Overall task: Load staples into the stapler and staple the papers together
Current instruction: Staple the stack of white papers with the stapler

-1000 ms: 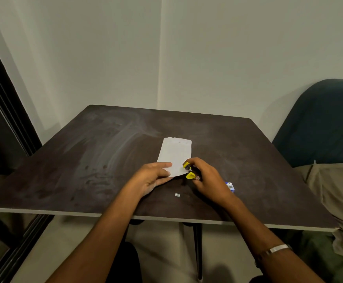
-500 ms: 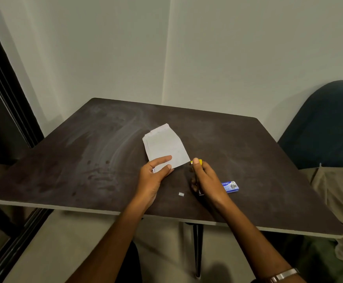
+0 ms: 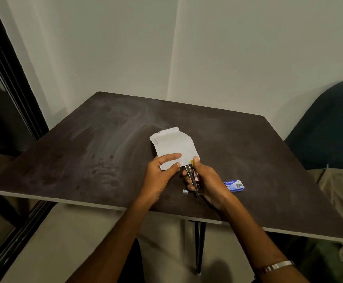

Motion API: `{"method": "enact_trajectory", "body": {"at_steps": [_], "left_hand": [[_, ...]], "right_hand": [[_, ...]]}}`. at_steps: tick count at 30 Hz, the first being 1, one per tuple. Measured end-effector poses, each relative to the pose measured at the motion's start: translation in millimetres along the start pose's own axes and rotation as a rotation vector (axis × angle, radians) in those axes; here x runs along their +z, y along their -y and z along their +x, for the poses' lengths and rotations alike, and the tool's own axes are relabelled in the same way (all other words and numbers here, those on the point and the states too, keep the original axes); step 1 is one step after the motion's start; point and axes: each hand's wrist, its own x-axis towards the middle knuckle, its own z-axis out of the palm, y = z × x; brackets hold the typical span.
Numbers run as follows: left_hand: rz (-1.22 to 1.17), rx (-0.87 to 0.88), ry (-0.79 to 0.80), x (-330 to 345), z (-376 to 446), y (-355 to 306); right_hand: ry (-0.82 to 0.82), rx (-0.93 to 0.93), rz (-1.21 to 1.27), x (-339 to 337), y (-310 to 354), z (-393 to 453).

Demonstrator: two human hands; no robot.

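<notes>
Stapler (image 3: 194, 178) in closed right grip (image 3: 205, 181) — papers (image 3: 173, 147) pinched in left grip (image 3: 160, 176).

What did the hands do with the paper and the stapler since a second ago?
The left hand lifted the papers off the table and turned them leftward. The right hand brought the stapler up to their near right corner. Both grips stayed. The blue staple box and the loose staple strip did not move.
</notes>
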Motion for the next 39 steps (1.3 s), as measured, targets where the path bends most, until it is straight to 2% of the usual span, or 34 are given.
{"method": "enact_trajectory", "body": {"at_steps": [5,11,31,36,39], "left_hand": [[0.051,0.069,-0.049,1.6,-1.1,0.6],[0.121,0.097,0.044,4.1,-1.7,1.4],[0.120,0.098,0.069,4.0,-2.0,1.1],[0.105,0.084,0.063,3.5,-1.6,1.1],[0.100,0.068,0.071,3.7,-0.9,1.8]], "right_hand": [[0.025,-0.022,0.054,-1.0,-0.6,-5.4],[-0.020,-0.021,-0.003,3.2,2.2,-7.2],[-0.155,-0.005,-0.010,8.4,4.1,-0.5],[-0.058,0.053,0.018,2.5,8.2,-3.8],[-0.054,0.076,-0.006,-1.1,9.2,-3.9]]}}
